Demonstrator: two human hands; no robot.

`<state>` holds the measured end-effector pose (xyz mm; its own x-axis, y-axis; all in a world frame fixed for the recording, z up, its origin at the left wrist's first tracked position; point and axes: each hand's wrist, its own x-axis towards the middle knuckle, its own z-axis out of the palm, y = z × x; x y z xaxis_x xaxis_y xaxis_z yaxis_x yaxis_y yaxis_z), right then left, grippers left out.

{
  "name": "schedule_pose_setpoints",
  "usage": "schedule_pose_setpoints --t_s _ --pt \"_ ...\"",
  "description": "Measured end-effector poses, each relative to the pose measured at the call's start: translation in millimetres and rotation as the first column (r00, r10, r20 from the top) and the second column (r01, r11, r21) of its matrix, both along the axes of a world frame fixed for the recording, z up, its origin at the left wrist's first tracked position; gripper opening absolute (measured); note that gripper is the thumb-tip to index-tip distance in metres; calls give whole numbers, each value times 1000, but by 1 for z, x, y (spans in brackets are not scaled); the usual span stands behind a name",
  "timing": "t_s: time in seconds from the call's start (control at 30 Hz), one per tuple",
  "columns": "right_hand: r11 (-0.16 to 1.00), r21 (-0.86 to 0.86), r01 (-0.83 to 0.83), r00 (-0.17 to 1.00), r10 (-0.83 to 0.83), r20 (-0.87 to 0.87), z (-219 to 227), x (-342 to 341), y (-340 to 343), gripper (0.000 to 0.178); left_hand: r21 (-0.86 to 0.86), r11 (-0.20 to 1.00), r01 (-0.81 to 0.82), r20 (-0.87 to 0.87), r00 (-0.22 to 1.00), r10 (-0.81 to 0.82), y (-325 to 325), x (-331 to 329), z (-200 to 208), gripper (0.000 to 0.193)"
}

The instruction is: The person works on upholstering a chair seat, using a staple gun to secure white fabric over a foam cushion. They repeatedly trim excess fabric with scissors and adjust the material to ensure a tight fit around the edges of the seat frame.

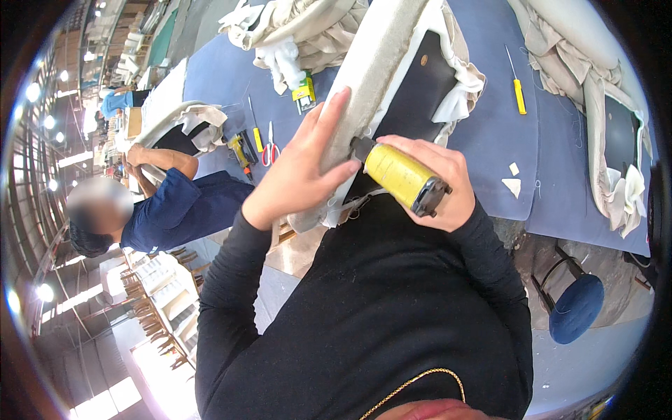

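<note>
My right hand [448, 183] is wrapped round a yellow and black staple gun [397, 173]. Its black nose meets the edge of a beige upholstered panel [381, 61], which slants across the table in front of me. Flat against the panel's padded side lies my left hand [308, 164], fingers stretched out and thumb pointing toward the staple gun's nose. The panel's black backing [420, 80] shows, with loose beige fabric and white lining [458, 91] bunched along its right side. Where the nose touches, the fabric edge is partly hidden by the tool.
Left of the panel lie red-handled scissors [270, 148], a yellow-handled screwdriver [257, 136], another staple gun [240, 150] and a green-yellow box [304, 92]. Another screwdriver [519, 94] lies right. More upholstered pieces [595, 63] rest on the blue table. A co-worker [175, 210] works at left; a blue stool [576, 308] stands lower right.
</note>
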<state>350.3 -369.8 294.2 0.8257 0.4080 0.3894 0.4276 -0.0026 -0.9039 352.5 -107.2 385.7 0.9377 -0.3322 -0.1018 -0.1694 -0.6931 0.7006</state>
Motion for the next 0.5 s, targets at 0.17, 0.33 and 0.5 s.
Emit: schedule_pose_setpoints --t_s 0.17,0.33,0.5 --pt "997 78 -6 1000 4 19 -6 10 2 76 -33 855 -518 -528 735 425 26 8 -23 72" --pt "991 134 -24 998 17 53 -5 24 14 68 -42 963 -267 -42 963 265 10 -5 -23 67" --pt "990 90 -107 994 109 -19 -5 33 20 65 243 958 -154 244 965 94 7 -8 -17 62"
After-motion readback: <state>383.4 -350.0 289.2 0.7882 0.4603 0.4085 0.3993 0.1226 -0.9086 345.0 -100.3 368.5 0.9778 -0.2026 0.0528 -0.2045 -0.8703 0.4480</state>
